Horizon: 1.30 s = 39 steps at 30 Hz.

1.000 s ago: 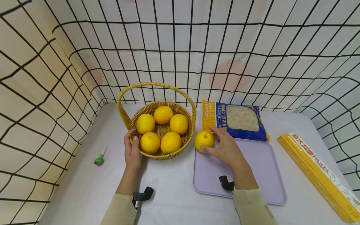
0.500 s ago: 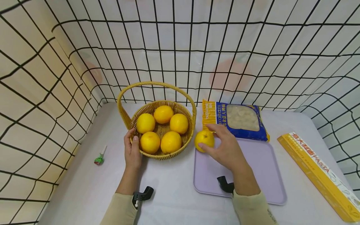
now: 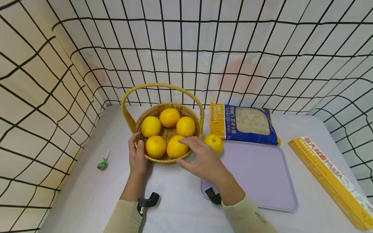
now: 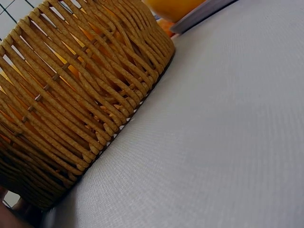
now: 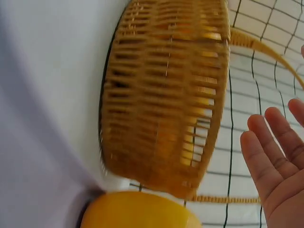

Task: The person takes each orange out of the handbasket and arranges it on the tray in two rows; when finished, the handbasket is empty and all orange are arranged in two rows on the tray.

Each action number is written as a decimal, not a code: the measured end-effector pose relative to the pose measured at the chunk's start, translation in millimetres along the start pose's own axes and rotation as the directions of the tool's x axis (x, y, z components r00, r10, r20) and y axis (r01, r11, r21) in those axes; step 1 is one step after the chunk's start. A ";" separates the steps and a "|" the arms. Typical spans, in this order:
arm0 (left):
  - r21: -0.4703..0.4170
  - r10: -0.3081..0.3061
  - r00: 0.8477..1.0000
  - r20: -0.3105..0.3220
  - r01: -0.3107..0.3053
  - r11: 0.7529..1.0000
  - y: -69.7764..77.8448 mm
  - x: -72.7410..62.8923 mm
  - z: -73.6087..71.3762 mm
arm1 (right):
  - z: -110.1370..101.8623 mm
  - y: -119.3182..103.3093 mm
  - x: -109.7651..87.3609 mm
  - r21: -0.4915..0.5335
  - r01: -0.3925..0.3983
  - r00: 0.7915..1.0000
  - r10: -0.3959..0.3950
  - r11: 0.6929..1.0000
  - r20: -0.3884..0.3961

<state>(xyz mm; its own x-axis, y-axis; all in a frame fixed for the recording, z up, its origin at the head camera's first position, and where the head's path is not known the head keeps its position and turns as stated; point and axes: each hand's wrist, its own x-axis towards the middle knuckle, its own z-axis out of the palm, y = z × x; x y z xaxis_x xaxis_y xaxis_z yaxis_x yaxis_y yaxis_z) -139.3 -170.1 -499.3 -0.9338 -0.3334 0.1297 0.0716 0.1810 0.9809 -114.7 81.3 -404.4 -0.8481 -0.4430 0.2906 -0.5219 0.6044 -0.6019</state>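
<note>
A yellow wicker basket with a tall arched handle holds several yellow oranges. My left hand grips the basket's left rim, thumb on the inner side; in the left wrist view the woven wall fills the upper left. My right hand hovers at the basket's front right, fingers spread and holding nothing, with its fingertips over the nearest orange. Another orange sits on the back left corner of the lilac tray, just behind that hand.
Behind the tray lies a blue and yellow pasta bag. A long yellow pasta box lies at the right. On the left is a lollipop. Black wire mesh borders the back and sides.
My right hand has let go of the orange on the tray's corner and moved left to the basket's front right. My left hand keeps its grip on the rim.
</note>
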 end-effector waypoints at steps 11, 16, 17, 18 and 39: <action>0.005 -0.011 1.000 0.000 0.011 1.000 2.7 -1.3 1.5 | 10.2 0.1 33.1 -0.126 -0.129 0.976 0.148 0.984 0.161; -0.002 -0.010 1.000 -0.006 0.010 1.000 1.5 -1.5 1.3 | 13.0 4.2 44.2 -0.137 -0.164 0.952 0.193 0.977 0.238; -0.005 -0.008 1.000 -0.007 0.008 1.000 0.8 -1.3 1.3 | 13.8 5.6 45.8 -0.138 -0.167 0.948 0.197 0.976 0.251; -0.007 -0.005 1.000 -0.008 0.005 1.000 0.3 -1.1 1.4 | 14.4 6.8 47.2 -0.136 -0.168 0.945 0.198 0.976 0.260; 0.011 -0.002 1.000 -0.004 0.002 1.000 -0.4 -0.2 -0.2 | 14.4 15.2 77.0 -0.134 -0.021 0.841 0.090 0.991 0.534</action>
<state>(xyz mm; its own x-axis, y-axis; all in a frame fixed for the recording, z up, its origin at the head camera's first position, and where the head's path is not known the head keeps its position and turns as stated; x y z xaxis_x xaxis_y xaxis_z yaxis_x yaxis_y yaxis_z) -139.0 -170.3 -499.7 -0.9326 -0.3373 0.1284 0.0661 0.1901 0.9795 -186.6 46.8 -401.9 -0.7115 -0.6714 -0.2074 -0.5112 0.6970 -0.5028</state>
